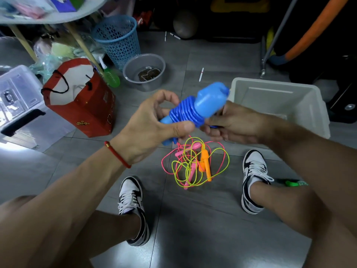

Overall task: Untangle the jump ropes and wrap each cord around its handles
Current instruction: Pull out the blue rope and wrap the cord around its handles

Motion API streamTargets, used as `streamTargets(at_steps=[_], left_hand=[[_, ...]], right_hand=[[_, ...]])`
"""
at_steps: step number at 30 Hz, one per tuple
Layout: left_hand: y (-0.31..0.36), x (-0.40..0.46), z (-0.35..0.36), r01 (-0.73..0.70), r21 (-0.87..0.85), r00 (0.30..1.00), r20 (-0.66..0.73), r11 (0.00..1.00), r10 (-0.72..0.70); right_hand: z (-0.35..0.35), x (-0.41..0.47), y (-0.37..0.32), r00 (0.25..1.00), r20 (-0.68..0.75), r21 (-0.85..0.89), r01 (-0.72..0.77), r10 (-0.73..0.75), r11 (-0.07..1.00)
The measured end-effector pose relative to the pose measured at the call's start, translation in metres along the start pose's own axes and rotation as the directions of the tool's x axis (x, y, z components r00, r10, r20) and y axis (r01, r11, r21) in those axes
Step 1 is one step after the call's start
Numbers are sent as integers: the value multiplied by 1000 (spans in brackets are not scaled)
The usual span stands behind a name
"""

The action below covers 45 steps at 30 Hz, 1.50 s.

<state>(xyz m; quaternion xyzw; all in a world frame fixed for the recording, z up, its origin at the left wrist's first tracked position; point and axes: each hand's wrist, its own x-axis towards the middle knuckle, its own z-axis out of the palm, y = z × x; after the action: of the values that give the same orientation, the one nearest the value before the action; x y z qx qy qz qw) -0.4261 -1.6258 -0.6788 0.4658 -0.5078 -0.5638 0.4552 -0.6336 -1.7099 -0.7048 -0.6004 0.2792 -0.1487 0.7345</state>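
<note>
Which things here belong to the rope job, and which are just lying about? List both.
Part of the job:
- blue plastic jump rope, cord coiled round its handles, held by left hand and right hand
- tangled pink and yellow-green cords with pink and orange handles on the floor

Lying about:
- red paper bag
- blue mesh basket
- grey plastic basin
- white plastic bin

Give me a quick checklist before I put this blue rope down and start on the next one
1. Blue cord coiled around the blue handles: ok.
2. Cord's loose end tucked in: cannot tell, hidden under the right hand.
3. Left hand holding the bundle firmly: ok.
4. White bin open and close by on the right: ok.
5. Pink cord and yellow cord untangled: not ok, both looped together on the floor.
6. Orange handles and pink handles visible in the pile: ok.
</note>
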Motion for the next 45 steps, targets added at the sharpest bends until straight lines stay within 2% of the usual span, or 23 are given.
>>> streamTargets(at_steps=[2, 7, 10, 16, 19, 23, 25, 27, 29, 32, 35, 41, 45], left_hand=[[-4, 4, -2, 38, -96, 993, -109, 995, -49], [-20, 6, -3, 99, 6, 970, -223, 995, -95], [-26, 6, -9, 143, 86, 963, -243, 986, -119], [-33, 7, -10, 138, 187, 963, -255, 973, -87], [-33, 8, -8, 119, 111, 956, -283, 987, -83], [-34, 9, 0, 75, -7, 938, -339, 997, -73], [-36, 8, 5, 62, -75, 935, -345, 995, -84], [-36, 6, 9, 64, -152, 927, -356, 986, -115], [-34, 4, 10, 84, -185, 921, -360, 979, -147], [-29, 2, 7, 156, -162, 931, -307, 975, -200], [-27, 1, 6, 180, -226, 927, -286, 957, -242], [-29, 2, 11, 164, -395, 898, -318, 904, -302], [-31, 3, 14, 145, -470, 887, -329, 871, -325]], right_hand=[[11, 6, 8, 999, -5, 58, -46, 46, 997], [42, 17, 13, 978, -164, -69, -141, 128, 988], [52, 17, 10, 962, -246, -156, -163, 121, 974], [67, 14, 9, 933, -335, -142, -187, 130, 972], [69, 14, 7, 923, -370, -124, -163, 107, 979], [71, 19, 7, 890, -455, -279, -152, 9, 948], [72, 18, 7, 874, -481, -410, -147, -76, 900], [73, 15, 7, 856, -483, -582, -155, -186, 798], [73, 13, 6, 844, -475, -681, -174, -248, 711], [70, 12, 5, 839, -461, -749, -193, -289, 634], [67, 10, -1, 829, -423, -809, -165, -365, 564], [76, 9, 1, 870, -297, -938, -188, -393, 292], [76, 11, 6, 880, -253, -951, -150, -403, 269]])
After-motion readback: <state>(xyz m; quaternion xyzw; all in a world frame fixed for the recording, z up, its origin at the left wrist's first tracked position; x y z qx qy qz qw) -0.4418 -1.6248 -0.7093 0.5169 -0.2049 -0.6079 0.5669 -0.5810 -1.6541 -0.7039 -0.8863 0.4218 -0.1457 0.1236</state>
